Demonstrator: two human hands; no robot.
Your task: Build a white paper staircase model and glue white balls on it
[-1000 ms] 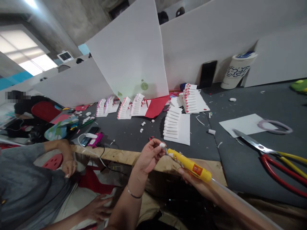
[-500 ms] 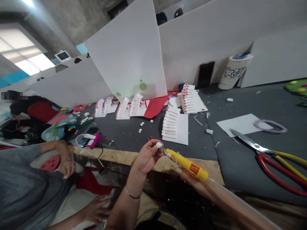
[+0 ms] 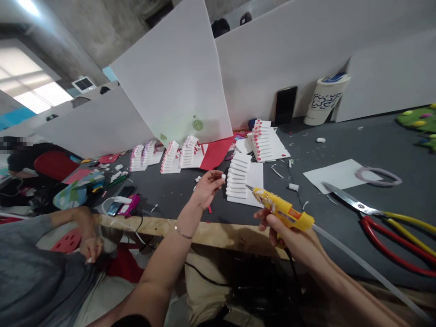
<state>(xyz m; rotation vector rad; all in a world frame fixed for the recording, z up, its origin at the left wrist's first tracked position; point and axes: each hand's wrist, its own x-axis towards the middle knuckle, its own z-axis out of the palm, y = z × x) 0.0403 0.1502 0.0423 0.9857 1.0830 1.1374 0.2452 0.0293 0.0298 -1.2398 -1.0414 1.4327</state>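
My left hand point(image 3: 205, 188) pinches a small white piece point(image 3: 223, 177) between thumb and fingertips, close to the left side of a row of white sticks point(image 3: 237, 174). Those sticks lie side by side on a white board point(image 3: 255, 181). In my right hand point(image 3: 284, 232) is a yellow hot glue gun point(image 3: 289, 215), its metal nozzle pointing left toward the sticks. A clear glue stick point(image 3: 354, 256) trails out of the gun's back end. The nozzle and the white piece are apart.
Large scissors point(image 3: 366, 208) with red and yellow handles lie at right on white paper point(image 3: 335, 175). A patterned cup point(image 3: 325, 101) and a black phone point(image 3: 285, 105) stand at the back. More decorated stick rows point(image 3: 264, 141) line the table. A person's hand point(image 3: 91, 247) is at left.
My left hand has moved up and forward with the white piece, from the table edge to beside the stick row. The glue gun has drawn away to the right, its nozzle off the piece.
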